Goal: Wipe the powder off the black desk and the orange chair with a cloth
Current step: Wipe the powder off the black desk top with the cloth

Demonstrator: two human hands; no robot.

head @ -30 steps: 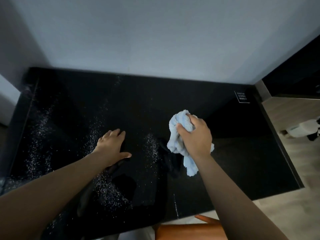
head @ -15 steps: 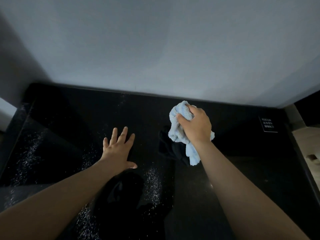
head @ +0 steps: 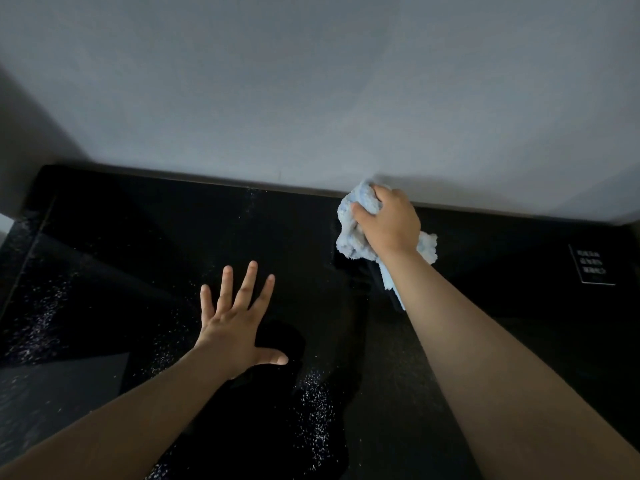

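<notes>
The glossy black desk (head: 145,244) fills the lower half of the view and meets a grey wall at its back. My right hand (head: 388,223) is shut on a bunched light blue cloth (head: 353,233) and presses it on the desk right at the back edge by the wall. My left hand (head: 239,320) lies flat on the desk with fingers spread, empty. White powder (head: 315,407) speckles the desk near the front centre. More powder (head: 38,327) lies along the left side. The orange chair is out of view.
A grey wall (head: 311,98) rises straight behind the desk. A small black plate with white lettering (head: 591,268) lies on the desk at the far right. The desk's left edge (head: 14,268) drops off beside a lighter surface.
My right hand has pushed the cloth away from me to the desk's back edge. My left hand slid forward and spread its fingers. The view tilted up, so the chair dropped out of sight.
</notes>
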